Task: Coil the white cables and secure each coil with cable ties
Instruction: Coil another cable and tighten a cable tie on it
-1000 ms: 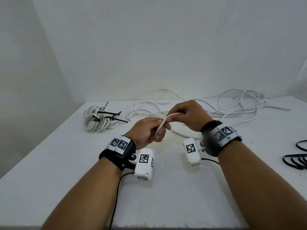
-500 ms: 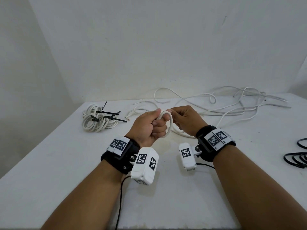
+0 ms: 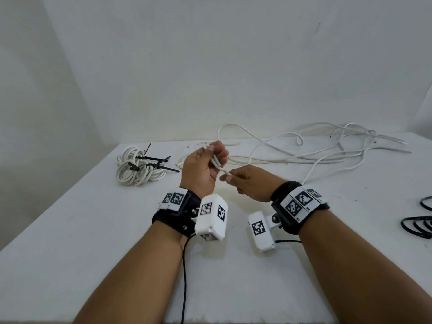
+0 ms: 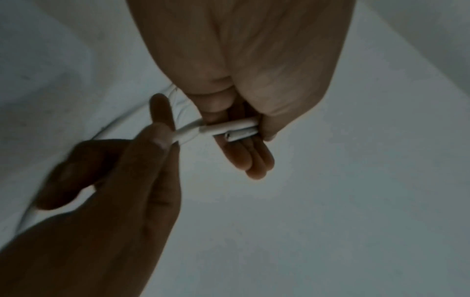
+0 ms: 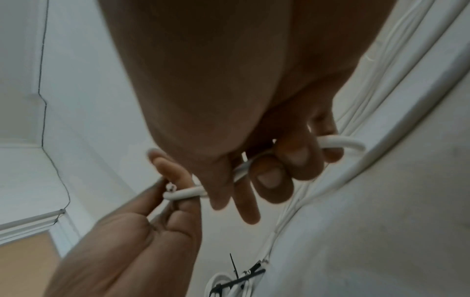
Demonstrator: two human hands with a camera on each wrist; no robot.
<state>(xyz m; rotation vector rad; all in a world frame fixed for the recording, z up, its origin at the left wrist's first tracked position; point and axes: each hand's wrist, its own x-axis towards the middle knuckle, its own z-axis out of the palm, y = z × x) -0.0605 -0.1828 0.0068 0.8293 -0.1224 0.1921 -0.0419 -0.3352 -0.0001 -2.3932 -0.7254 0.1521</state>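
Note:
Above the table's middle, my left hand (image 3: 214,157) is raised and grips a small loop of the white cable (image 3: 217,163) in curled fingers. Just below and to its right, my right hand (image 3: 230,180) pinches the same cable where it leaves the loop. In the left wrist view the cable's cut end (image 4: 230,133) lies across my left fingers (image 4: 254,158). In the right wrist view the cable (image 5: 340,145) curves out past my right fingers (image 5: 300,160). The loose remainder of the cable (image 3: 304,157) trails over the back right of the table.
A finished white coil (image 3: 138,170) bound with black cable ties (image 3: 154,159) lies at the back left. More black cable ties (image 3: 418,224) lie at the right edge. Other white cable ends (image 3: 198,145) sit behind my left hand. A wall borders the white table (image 3: 93,230).
The hands have come apart. My left hand rose with the small loop in it, while my right hand slid down and to the right along the cable.

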